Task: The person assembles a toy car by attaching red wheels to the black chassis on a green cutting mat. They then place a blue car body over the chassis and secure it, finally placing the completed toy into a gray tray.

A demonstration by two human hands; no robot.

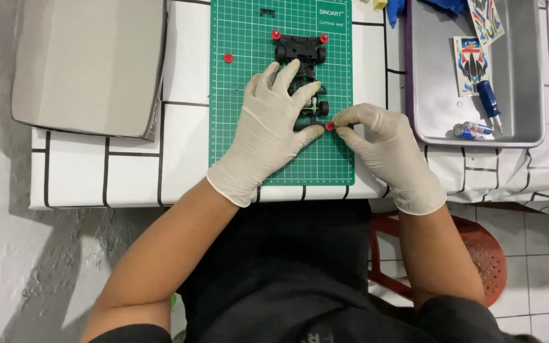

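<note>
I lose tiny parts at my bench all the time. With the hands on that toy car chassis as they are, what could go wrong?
The small red roller is only pinched at the fingertips of the right hand; in gloves it might slip and roll off the green cutting mat.

The left hand covers much of the black chassis, so alignment may be hard to see.

A loose red roller could get brushed away.

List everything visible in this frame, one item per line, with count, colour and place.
Cutting mat: 1, green, table centre.
Toy car chassis: 1, black, on mat, under left hand.
Red rollers: 4; two on chassis front, one loose on mat's left, one pinched at chassis rear.
Box: 1, grey, table left.
Tray: 1, grey metal, right.
Screwdriver: 1, blue, in tray.
Batteries: 2, in tray.
Sticker sheets: 2, in tray.
Stool: 1, red, below.
Left hand: gloved, on chassis.
Right hand: gloved, pinching roller.
</note>
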